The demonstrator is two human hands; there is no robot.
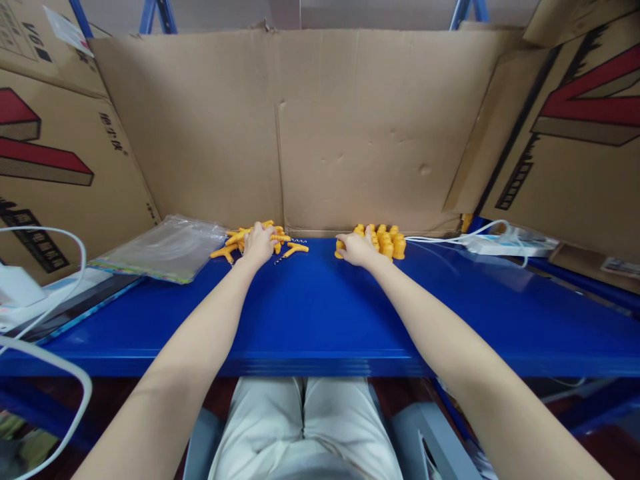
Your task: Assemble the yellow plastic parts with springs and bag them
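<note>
Observed toward the rear of the blue tabletop (320,300): two groups of orange items, well apart.

On the left: orange branching pieces (235,238) in a loose heap, some with metal spirals at one end. Over the heap: left hand (258,244), palm down, fingers bent in among the pieces. Impossible to tell from this view: closed on a piece or merely resting. Just right of the heap: one forked piece (299,248), lying on the tabletop.

On the right: orange rounded pieces (387,247), standing upright and grouped close together. At the left side of this group: right hand (359,249), palm down, fingers lowered over an end piece (339,248), partly hidden beneath. Firm grip or light touch: likewise not determinable.

Left of the heap: clear plastic bags (167,250), lying flat. Farther left: dark flat item (85,307), white adapter (20,287) and white cable (87,387). Right of the upright group: thin white leads (435,239), running to a white flat unit (515,247).

Behind both groups: upright cardboard panel (375,120), flanked by a left box (55,153) and a right box (575,180), both printed in red and black. Below the front edge: light trousers (300,427).
</note>
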